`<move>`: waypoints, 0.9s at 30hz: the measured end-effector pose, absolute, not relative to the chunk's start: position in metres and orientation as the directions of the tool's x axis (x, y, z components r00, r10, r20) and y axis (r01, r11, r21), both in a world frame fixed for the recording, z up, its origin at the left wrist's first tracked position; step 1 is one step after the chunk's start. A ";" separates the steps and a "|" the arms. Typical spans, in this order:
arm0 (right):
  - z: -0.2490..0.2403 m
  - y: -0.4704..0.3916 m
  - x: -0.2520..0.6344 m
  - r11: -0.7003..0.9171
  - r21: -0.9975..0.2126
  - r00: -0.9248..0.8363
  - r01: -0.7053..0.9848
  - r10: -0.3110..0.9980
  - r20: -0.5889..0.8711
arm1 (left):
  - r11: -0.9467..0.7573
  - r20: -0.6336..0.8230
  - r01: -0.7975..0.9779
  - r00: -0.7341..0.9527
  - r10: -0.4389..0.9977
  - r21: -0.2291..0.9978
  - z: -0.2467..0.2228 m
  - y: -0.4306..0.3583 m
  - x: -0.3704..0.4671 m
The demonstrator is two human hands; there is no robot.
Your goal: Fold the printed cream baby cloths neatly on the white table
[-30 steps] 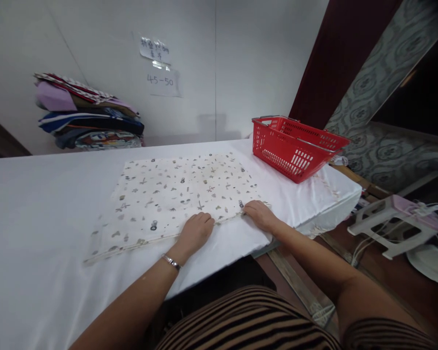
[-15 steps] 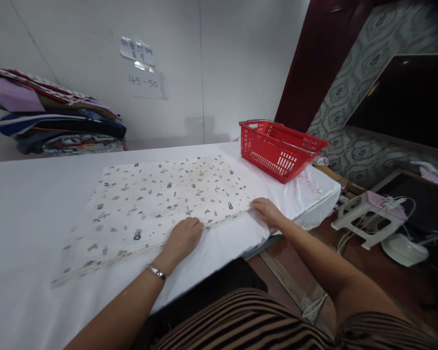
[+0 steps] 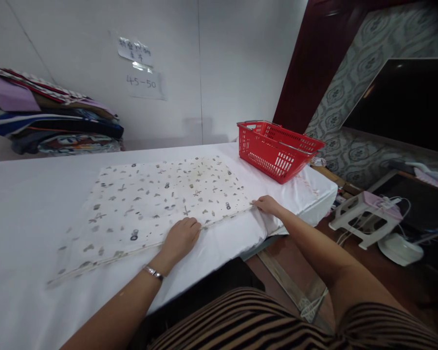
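Note:
A thin white cloth (image 3: 156,199) printed with small grey and brown motifs lies spread flat on the white-covered table, its layered near edge running along the front. My left hand (image 3: 180,238), with a silver band at the wrist, is closed at the middle of that edge; its fingers are bent over the fabric and their tips are hidden. At the near right corner my right hand (image 3: 268,204) pinches the cloth between thumb and fingers.
A red plastic basket (image 3: 273,153) stands at the table's back right. Several folded fabrics (image 3: 54,114) are piled at the back left against the wall. Two paper notes (image 3: 146,85) hang on the wall. A stool (image 3: 368,214) stands on the floor to the right.
The view has shifted slightly. Both hands stay at the same places on the cloth's near edge, and the cloth lies as before.

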State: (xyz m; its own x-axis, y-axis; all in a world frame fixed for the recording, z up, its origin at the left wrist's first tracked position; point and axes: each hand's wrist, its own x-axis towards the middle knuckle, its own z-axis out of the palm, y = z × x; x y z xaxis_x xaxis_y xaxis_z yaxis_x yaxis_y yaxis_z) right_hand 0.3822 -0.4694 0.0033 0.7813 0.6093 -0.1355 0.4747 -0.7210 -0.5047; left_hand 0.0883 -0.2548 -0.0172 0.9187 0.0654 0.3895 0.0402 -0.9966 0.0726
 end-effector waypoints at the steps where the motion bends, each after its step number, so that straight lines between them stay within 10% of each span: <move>1: 0.006 -0.466 0.382 -0.737 -0.499 0.786 0.456 0.596 -0.163 | -0.996 0.393 0.039 0.917 0.067 0.079 -0.017 -0.255 0.088; 16: 0.008 -0.466 0.391 -0.759 -0.569 0.839 0.316 0.503 -0.206 | -0.999 0.322 0.033 0.946 0.040 0.027 -0.014 -0.265 0.096; 23: 0.003 -0.473 0.381 -0.783 -0.415 0.831 0.463 0.546 -0.104 | -0.996 0.293 0.068 0.953 0.080 0.051 -0.014 -0.271 0.093; 27: 0.008 -0.461 0.351 -0.574 -0.255 0.625 0.778 0.748 0.223 | -0.994 0.281 0.089 0.954 0.102 0.058 -0.016 -0.273 0.093</move>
